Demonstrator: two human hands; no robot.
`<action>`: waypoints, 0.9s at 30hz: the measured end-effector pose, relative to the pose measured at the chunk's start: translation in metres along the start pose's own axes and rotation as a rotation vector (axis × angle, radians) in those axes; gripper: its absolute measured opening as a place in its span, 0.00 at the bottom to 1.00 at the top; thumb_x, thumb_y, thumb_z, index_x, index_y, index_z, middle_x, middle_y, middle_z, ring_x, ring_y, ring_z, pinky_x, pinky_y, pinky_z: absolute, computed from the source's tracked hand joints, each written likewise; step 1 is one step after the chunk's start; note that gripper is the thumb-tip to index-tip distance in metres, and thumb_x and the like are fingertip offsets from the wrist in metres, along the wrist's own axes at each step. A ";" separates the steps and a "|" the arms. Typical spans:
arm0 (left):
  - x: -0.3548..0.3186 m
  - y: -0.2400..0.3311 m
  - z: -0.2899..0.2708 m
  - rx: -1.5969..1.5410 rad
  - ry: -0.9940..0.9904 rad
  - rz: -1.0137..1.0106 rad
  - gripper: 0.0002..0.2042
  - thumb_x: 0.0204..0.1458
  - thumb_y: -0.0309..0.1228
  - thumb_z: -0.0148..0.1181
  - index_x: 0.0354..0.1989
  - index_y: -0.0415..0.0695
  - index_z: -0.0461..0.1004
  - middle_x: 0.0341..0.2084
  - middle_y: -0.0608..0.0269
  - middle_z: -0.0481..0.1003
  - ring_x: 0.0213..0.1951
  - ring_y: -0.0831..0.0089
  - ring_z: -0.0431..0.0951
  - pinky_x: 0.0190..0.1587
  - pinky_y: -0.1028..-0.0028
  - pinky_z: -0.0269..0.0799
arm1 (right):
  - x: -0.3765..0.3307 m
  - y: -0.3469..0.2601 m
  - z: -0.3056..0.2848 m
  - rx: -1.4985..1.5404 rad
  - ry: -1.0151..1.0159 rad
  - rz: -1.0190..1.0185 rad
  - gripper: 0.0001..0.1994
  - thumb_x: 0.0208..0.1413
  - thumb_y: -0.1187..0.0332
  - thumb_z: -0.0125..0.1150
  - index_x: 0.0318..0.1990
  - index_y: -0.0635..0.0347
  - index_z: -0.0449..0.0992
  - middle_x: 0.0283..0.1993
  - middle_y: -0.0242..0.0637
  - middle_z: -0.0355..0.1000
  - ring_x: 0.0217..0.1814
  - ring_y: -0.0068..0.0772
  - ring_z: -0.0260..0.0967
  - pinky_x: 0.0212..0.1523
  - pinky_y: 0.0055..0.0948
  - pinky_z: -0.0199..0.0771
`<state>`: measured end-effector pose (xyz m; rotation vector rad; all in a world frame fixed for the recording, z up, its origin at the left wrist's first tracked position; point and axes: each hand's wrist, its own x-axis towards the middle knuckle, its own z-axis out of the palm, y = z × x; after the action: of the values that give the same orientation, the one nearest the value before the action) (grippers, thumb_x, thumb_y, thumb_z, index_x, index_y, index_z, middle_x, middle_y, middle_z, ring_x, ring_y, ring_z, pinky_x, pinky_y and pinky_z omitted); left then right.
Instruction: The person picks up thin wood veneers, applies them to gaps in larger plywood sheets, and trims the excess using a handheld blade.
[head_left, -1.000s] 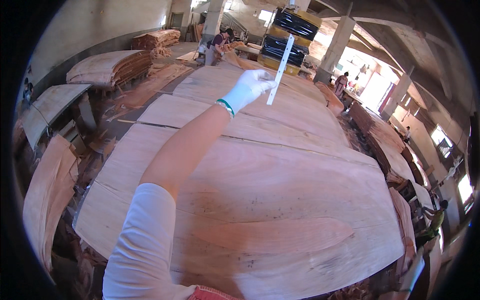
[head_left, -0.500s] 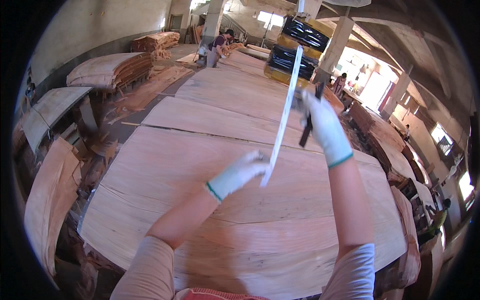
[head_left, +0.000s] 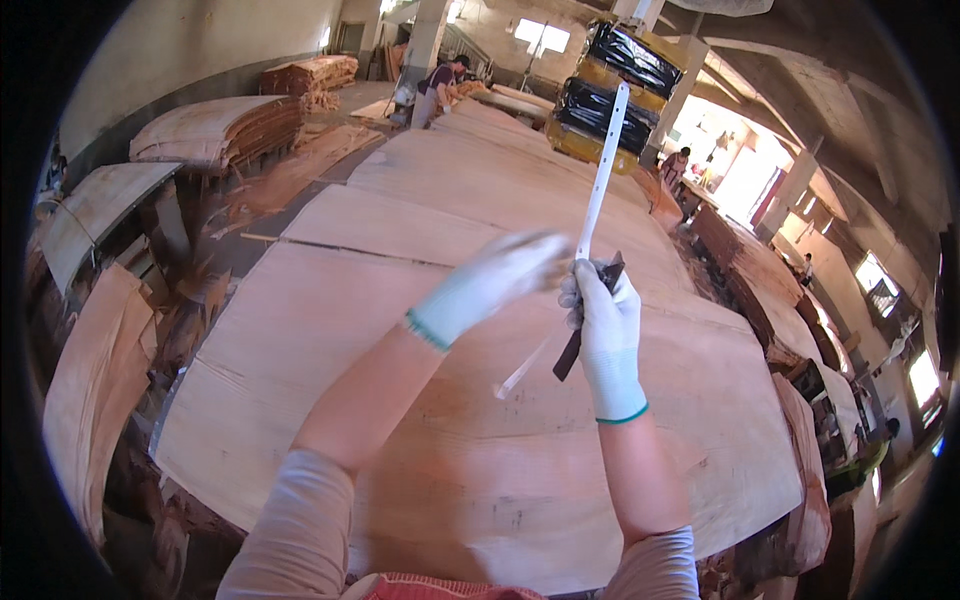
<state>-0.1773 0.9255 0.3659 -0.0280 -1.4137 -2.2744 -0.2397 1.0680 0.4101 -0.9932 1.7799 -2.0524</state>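
My right hand [head_left: 612, 330], in a white knit glove with a green cuff, is closed around a dark, flat, blade-like tool [head_left: 568, 358]. Its thumb and fingers meet the lower end of a white perforated tape [head_left: 605, 165], which slants up across a black-and-yellow wrapped stack. My left hand [head_left: 490, 280], gloved alike, is raised beside the right one; motion smears its fingers. Below the two hands shows a short pale strip [head_left: 520, 372], blurred, over a large pinkish wood veneer sheet [head_left: 330, 350]. Whether that strip joins the tape is hidden.
The black-and-yellow wrapped stack [head_left: 600, 105] stands at the far end. Veneer piles lie at the left [head_left: 215, 135] and along the right [head_left: 745, 260]. One person [head_left: 435, 90] bends over sheets far back; another person [head_left: 676, 168] stands at the right rear.
My right hand has come down and left to the tape with the dark tool. The left hand has moved up and right, away from the tape's former lower end. A short strip now appears separately below.
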 end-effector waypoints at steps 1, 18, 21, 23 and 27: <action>0.008 0.016 0.024 0.140 -0.067 0.077 0.13 0.63 0.38 0.51 0.47 0.42 0.73 0.41 0.62 0.76 0.42 0.73 0.75 0.43 0.77 0.71 | 0.002 0.010 -0.005 -0.085 -0.024 -0.116 0.05 0.59 0.69 0.58 0.37 0.60 0.73 0.28 0.30 0.72 0.24 0.17 0.67 0.22 0.19 0.65; -0.148 0.151 -0.022 0.696 0.029 0.670 0.09 0.56 0.28 0.58 0.41 0.35 0.75 0.33 0.60 0.78 0.34 0.77 0.78 0.39 0.79 0.74 | -0.066 -0.025 0.135 0.223 -0.304 -0.337 0.11 0.61 0.65 0.51 0.39 0.65 0.74 0.23 0.31 0.70 0.18 0.16 0.61 0.18 0.16 0.58; -0.190 0.188 -0.075 0.955 0.296 0.821 0.10 0.55 0.28 0.61 0.41 0.36 0.76 0.33 0.58 0.79 0.33 0.75 0.79 0.40 0.78 0.77 | -0.084 -0.026 0.195 0.594 -0.611 -0.015 0.10 0.59 0.65 0.56 0.38 0.65 0.74 0.26 0.34 0.73 0.20 0.18 0.67 0.19 0.18 0.63; -0.214 0.190 -0.131 1.154 0.710 0.595 0.08 0.57 0.32 0.59 0.38 0.40 0.77 0.30 0.63 0.78 0.31 0.79 0.77 0.37 0.79 0.74 | -0.090 0.006 0.230 0.565 -0.661 0.214 0.11 0.61 0.65 0.53 0.34 0.65 0.74 0.23 0.31 0.69 0.20 0.17 0.61 0.20 0.19 0.59; -0.229 0.066 -0.299 1.352 0.642 0.206 0.08 0.52 0.31 0.62 0.36 0.41 0.78 0.32 0.65 0.78 0.36 0.76 0.75 0.41 0.73 0.72 | -0.113 0.178 0.293 0.456 -0.564 0.756 0.13 0.59 0.62 0.59 0.29 0.63 0.70 0.21 0.33 0.69 0.17 0.20 0.62 0.16 0.20 0.58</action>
<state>0.1185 0.7309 0.2228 0.8251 -2.0569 -0.6773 -0.0145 0.8678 0.2117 -0.5498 1.0779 -1.4052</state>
